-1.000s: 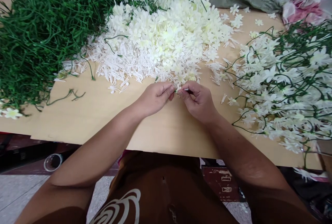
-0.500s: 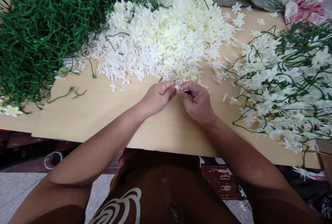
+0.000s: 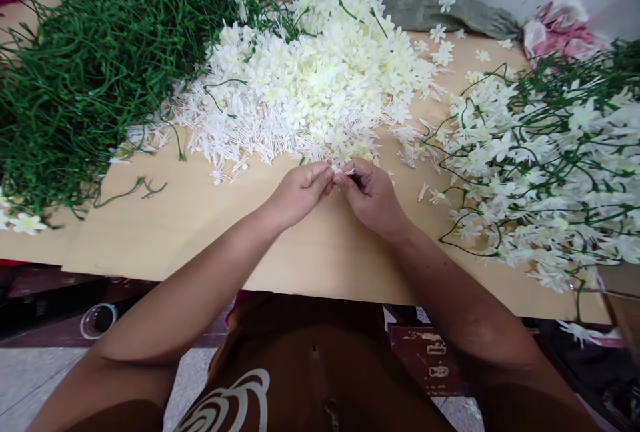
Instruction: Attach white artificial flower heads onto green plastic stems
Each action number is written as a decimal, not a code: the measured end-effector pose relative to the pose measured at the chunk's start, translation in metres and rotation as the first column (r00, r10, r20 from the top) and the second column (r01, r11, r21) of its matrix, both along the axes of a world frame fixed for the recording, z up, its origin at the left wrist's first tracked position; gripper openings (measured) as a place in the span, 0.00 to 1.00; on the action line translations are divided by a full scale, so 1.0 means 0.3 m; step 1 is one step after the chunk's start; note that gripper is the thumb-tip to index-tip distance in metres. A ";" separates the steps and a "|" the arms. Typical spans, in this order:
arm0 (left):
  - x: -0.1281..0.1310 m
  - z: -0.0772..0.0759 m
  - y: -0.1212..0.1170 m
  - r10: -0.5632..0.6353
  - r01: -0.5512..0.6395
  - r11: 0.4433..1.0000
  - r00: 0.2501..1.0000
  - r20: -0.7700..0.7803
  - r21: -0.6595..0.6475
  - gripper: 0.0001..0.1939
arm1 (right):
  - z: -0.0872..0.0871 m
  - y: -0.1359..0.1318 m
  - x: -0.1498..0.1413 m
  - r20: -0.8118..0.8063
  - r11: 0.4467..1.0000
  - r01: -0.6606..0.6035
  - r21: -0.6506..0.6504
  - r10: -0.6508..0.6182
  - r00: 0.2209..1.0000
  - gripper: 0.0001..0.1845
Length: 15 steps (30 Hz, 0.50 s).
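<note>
My left hand [image 3: 306, 193] and my right hand [image 3: 371, 197] meet over the board, just in front of the white heap, both with fingers pinched together. Between the fingertips is a small white artificial flower part [image 3: 349, 172], its thin white end sticking out at the right fingers; the rest is covered. Directly beyond the hands lie loose white artificial petals [image 3: 325, 72] and a spread of thin white stamen sticks [image 3: 255, 129].
Green plastic stems [image 3: 110, 52] form a big heap at left. Assembled white flowers on green stems [image 3: 545, 172] are piled at right. A grey-green cloth [image 3: 425, 5] and a pink-and-white plastic bag [image 3: 563, 29] lie behind. The tan board [image 3: 200, 232] ends before my body.
The view has shifted slightly, so the heaps appear lower. Both hands stay pinched together; the thin white end now shows more clearly at the right fingers.
</note>
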<state>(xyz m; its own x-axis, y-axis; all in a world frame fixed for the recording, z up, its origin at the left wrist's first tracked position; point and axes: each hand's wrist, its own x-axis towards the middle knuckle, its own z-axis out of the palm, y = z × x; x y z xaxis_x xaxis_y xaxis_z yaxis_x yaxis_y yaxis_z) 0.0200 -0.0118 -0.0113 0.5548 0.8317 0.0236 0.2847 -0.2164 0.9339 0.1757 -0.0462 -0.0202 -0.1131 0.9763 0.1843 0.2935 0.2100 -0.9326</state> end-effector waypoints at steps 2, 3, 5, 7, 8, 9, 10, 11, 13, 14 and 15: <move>-0.012 0.013 0.012 0.033 -0.036 0.988 0.999 0.021 0.153 0.18 | 0.011 0.002 0.011 -0.027 0.999 0.030 0.037 -0.029 0.999 0.15; -0.021 0.019 0.021 0.083 -0.087 0.967 0.996 0.025 0.240 0.18 | 0.015 0.003 0.018 -0.041 0.997 0.053 0.052 -0.050 0.998 0.15; -0.046 0.029 0.041 0.236 -0.239 0.911 0.970 0.049 0.335 0.18 | 0.021 0.005 0.030 -0.071 0.993 0.094 0.074 -0.089 0.994 0.13; -0.072 0.039 0.059 0.361 -0.369 0.898 0.929 0.076 0.241 0.19 | 0.025 0.007 0.039 -0.084 0.988 0.122 0.095 -0.114 0.990 0.10; -0.085 0.045 0.064 0.385 -0.392 0.911 0.920 0.076 0.129 0.20 | 0.026 0.006 0.042 -0.082 0.986 0.127 0.109 -0.118 0.990 0.08; -0.095 0.051 0.067 0.386 -0.386 0.922 0.920 0.066 -0.004 0.20 | 0.028 0.006 0.044 -0.076 0.984 0.127 0.128 -0.118 0.990 0.07; -0.102 0.057 0.068 0.368 -0.358 0.923 0.929 0.051 -0.141 0.21 | 0.031 0.005 0.045 -0.068 0.981 0.121 0.151 -0.112 0.991 0.06; -0.107 0.064 0.067 0.340 -0.320 0.911 0.940 0.035 -0.262 0.21 | 0.035 0.003 0.046 -0.058 0.977 0.114 0.179 -0.106 0.993 0.05; -0.109 0.077 0.062 0.292 -0.261 0.868 0.956 0.009 -0.422 0.21 | 0.046 -0.001 0.049 -0.021 0.965 0.101 0.243 -0.099 0.995 0.04; -0.107 0.082 0.058 0.284 -0.247 0.848 0.959 0.007 -0.468 0.19 | 0.053 -0.003 0.051 0.004 0.957 0.098 0.273 -0.103 0.995 0.03; -0.103 0.087 0.055 0.290 -0.240 0.831 0.957 0.024 -0.502 0.18 | 0.061 -0.006 0.053 0.028 0.950 0.096 0.299 -0.109 0.994 0.03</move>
<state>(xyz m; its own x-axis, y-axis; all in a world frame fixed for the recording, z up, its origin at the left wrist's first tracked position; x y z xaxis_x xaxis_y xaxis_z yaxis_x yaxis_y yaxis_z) -0.0109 0.0047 0.0147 0.3276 0.8632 -0.3840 0.1699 0.3460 0.9227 0.1917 -0.0480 -0.0019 -0.0299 0.8853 0.4641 0.3667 0.4417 -0.8188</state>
